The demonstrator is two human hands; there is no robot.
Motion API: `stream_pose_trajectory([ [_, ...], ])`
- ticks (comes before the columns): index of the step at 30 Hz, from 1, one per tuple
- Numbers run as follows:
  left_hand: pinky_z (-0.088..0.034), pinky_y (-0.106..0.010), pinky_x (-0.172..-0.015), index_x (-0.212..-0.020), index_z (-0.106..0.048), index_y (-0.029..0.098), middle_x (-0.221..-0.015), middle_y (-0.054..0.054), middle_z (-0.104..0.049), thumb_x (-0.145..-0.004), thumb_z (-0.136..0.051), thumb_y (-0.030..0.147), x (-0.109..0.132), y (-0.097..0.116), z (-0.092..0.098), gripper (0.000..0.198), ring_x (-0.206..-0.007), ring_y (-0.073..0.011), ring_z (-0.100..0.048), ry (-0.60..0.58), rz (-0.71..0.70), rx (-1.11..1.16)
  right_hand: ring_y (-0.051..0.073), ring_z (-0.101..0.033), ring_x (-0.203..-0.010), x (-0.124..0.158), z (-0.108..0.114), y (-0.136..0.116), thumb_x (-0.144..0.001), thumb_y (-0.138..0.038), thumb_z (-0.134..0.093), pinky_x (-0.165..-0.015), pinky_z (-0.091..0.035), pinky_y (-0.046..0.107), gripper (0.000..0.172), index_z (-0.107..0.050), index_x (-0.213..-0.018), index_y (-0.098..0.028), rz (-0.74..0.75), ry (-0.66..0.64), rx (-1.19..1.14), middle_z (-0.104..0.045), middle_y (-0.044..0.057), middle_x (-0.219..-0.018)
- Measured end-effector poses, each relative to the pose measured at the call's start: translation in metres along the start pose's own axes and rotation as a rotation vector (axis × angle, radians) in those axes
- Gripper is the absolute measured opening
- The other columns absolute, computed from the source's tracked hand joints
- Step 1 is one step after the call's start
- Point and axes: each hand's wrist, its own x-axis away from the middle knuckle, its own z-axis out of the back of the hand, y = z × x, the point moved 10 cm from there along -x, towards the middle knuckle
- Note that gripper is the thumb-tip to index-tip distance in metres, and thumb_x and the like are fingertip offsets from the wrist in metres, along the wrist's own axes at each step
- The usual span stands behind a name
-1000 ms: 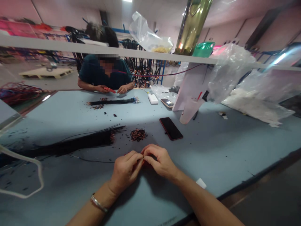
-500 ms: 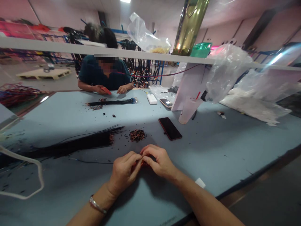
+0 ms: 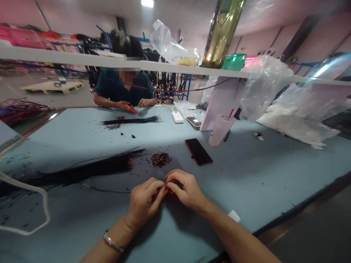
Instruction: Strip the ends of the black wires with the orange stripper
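Observation:
Close together at the front middle of the table, my left hand [image 3: 145, 199] and my right hand [image 3: 188, 188] meet fingertip to fingertip in a pinch. A thin black wire [image 3: 105, 190] runs along the table from the left into my left hand. My right thumb and forefinger are closed at the same spot, where what they pinch is too small to name. Something red [image 3: 170, 192] shows beneath the right fingers, mostly hidden. Just beyond the hands lies a heap of small black and copper-coloured pieces [image 3: 160, 159]. Left of it is a thick bundle of black wires [image 3: 95, 168].
A dark phone [image 3: 199, 151] and a cup with a red straw [image 3: 221, 129] stand beyond my right hand. Across the table [image 3: 260, 175], a person [image 3: 123, 86] holds a red tool [image 3: 131, 109] near another wire bundle [image 3: 131, 120]. An overhead shelf [image 3: 170, 67] crosses the view.
My hands stay pinched together at almost the same place, with slightly more red showing beneath them. The person opposite has shifted a little right, along with the red tool.

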Motion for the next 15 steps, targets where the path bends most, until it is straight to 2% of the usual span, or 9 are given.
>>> stream_pose_trajectory([
  [15, -0.039, -0.019, -0.052, -0.082, -0.059, 0.018, -0.066, 0.001, -0.057, -0.087, -0.052, 0.015, 0.0, 0.0006, -0.0048, 0.009, -0.052, -0.0084, -0.049, -0.043, -0.02, 0.058, 0.017, -0.061, -0.083, 0.0016, -0.0065, -0.002, -0.084, -0.014, -0.054, -0.079, -0.043, 0.03, 0.011, -0.059, -0.077, -0.02, 0.039, -0.068, -0.001, -0.066, 0.003, -0.087],
])
